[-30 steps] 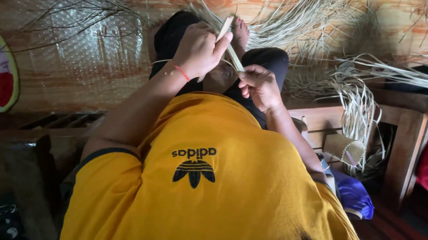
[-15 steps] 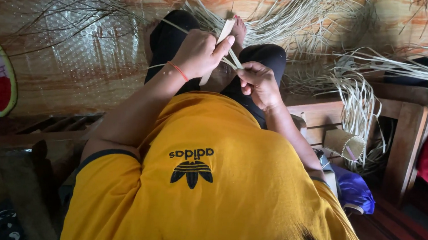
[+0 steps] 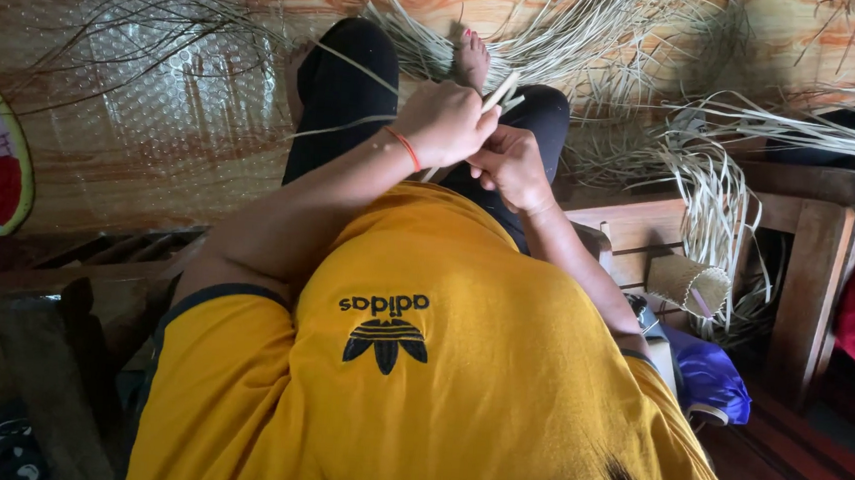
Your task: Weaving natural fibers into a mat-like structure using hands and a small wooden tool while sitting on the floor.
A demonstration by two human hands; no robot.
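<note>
Head view: left hand (image 3: pixel 443 123) and right hand (image 3: pixel 513 166), touching, both closed around one pale leaf strip (image 3: pixel 499 92) above the lap; loose strips (image 3: pixel 602 42) lie beyond.

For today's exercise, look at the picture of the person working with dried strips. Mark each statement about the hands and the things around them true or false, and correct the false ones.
1. The left hand grips a pale strip. True.
2. The right hand rests far from the left hand, on the floor. False: it sits right beside the left hand, above the lap.
3. A red band circles the left wrist. True.
4. The person wears a green shirt. False: the shirt is yellow.
5. Loose dried strips lie spread on the floor beyond the feet. True.
6. The rolled tube lies in the right hand. False: it lies on the wooden frame.
</note>
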